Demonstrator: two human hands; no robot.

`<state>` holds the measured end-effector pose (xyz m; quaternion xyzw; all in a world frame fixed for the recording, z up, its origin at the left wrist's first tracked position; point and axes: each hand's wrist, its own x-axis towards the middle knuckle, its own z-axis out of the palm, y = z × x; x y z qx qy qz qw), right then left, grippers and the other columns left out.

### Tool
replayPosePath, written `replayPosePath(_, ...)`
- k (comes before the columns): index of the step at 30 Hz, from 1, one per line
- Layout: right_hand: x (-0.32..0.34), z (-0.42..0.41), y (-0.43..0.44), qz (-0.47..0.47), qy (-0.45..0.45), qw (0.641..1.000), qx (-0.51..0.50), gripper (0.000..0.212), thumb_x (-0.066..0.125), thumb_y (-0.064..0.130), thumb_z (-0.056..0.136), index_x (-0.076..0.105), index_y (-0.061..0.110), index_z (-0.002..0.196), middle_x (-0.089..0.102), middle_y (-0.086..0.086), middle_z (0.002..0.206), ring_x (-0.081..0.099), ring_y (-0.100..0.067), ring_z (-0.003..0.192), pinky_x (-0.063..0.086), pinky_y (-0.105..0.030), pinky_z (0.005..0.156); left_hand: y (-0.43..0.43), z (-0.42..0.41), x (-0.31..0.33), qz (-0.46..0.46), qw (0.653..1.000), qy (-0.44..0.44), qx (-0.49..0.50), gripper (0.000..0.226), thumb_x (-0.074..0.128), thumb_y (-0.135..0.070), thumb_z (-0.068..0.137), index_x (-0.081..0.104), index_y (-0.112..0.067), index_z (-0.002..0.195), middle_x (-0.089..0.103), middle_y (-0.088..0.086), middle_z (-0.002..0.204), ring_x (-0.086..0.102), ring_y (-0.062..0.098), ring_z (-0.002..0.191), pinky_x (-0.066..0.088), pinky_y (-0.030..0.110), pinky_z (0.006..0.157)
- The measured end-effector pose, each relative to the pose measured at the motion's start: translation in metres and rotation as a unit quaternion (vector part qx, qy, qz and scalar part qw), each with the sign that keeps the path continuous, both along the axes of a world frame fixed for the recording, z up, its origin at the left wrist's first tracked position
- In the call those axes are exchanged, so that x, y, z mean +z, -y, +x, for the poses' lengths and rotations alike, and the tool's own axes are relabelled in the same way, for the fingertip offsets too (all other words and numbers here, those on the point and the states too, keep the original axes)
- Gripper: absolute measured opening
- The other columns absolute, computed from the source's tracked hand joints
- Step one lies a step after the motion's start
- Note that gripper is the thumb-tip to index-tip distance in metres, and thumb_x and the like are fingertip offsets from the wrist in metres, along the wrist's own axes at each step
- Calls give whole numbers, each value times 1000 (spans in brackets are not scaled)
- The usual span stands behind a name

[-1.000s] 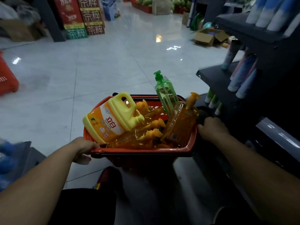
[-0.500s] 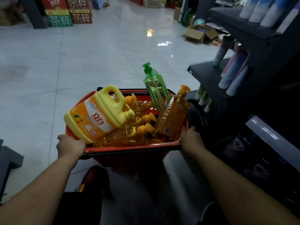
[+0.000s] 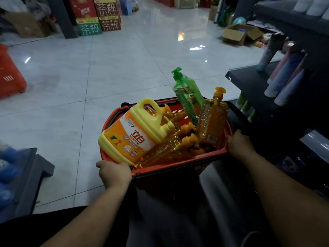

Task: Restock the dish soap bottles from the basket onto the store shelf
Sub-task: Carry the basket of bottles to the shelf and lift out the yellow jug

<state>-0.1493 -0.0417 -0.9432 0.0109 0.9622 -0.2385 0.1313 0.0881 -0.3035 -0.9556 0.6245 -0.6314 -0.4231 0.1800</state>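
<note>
I hold a red basket (image 3: 178, 165) in front of me, above the floor. My left hand (image 3: 114, 172) grips its near left corner and my right hand (image 3: 240, 145) grips its right rim. Inside lie a big yellow jug (image 3: 137, 132) with a handle, a green pump bottle (image 3: 187, 94) standing tilted, an orange pump bottle (image 3: 212, 118) leaning at the right, and several more orange bottles (image 3: 170, 148) lying flat. The dark store shelf (image 3: 249, 82) stands right of the basket.
Tubes and bottles (image 3: 284, 77) lie on the shelf at the right. Another red basket (image 3: 8, 75) sits at the far left. Stacked cartons (image 3: 99, 16) and an open cardboard box (image 3: 238, 33) stand at the back. A low grey shelf (image 3: 26, 177) with blue items is at my left.
The basket has shifted in view between the frames. Both hands have kept their grip on its rim, and the bottles inside have stayed in place.
</note>
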Motion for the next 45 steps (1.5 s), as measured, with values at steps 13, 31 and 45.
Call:
replayPosePath(13,16,15,-6,17,44,999,-14,56,47,40,104,45,-3,139,53,-28,132,61,-38,99,48,-34,69,30,-1,36,83,952,213,-205,62,68,-28,92,40,8,133,61,30,118,69,46,96,60,49,74)
replayPosePath(31,82,115,94,-337,122,914,192,36,71,15,94,57,8,127,69,-11,105,74,-24,90,64,-40,82,90,-43,89,-123,866,1,-484,83,87,-48,75,46,-27,144,56,-4,136,58,15,119,50,29,91)
replayPosePath(45,53,89,137,-410,202,887,67,70,66,-4,91,31,-8,152,58,-23,127,75,-26,94,63,-39,87,85,-50,81,-118,874,-16,-471,59,94,-58,55,67,-32,100,76,-12,94,71,8,89,56,27,74)
